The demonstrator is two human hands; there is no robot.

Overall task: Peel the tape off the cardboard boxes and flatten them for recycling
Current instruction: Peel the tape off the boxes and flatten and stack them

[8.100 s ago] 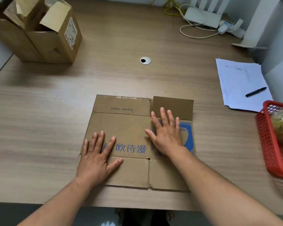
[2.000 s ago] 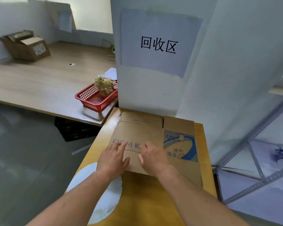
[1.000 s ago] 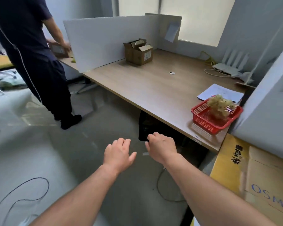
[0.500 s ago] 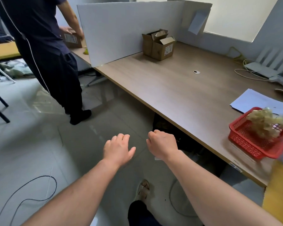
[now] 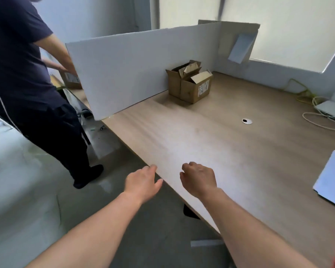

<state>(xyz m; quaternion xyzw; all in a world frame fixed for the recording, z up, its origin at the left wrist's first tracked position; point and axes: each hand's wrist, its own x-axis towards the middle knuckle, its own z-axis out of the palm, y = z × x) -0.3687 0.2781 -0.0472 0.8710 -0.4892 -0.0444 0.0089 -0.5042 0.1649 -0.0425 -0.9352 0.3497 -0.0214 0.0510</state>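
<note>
Against the white partition (image 5: pixel 124 70), across the desk (image 5: pixel 201 142), the cardboard boxes (image 5: pixel 190 84) were seen, judged light, stiff, best gripped by their flaps. Nothing was held by the slack left hand (image 5: pixel 141 182) or right hand (image 5: pixel 198 180).

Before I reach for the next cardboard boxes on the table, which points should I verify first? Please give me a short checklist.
1. Left hand free: ok, fingers relaxed, holding nothing.
2. Right hand free: ok, loosely curled, holding nothing.
3. Table between the hands and the cardboard boxes: ok, nothing lies there.
4. Boxes flattened: not ok, they stand upright by the white partition, flaps open.
5. Tape on them: cannot tell, too far to see.
6. Other person: ok, stands beyond the partition, away from the boxes.
</note>
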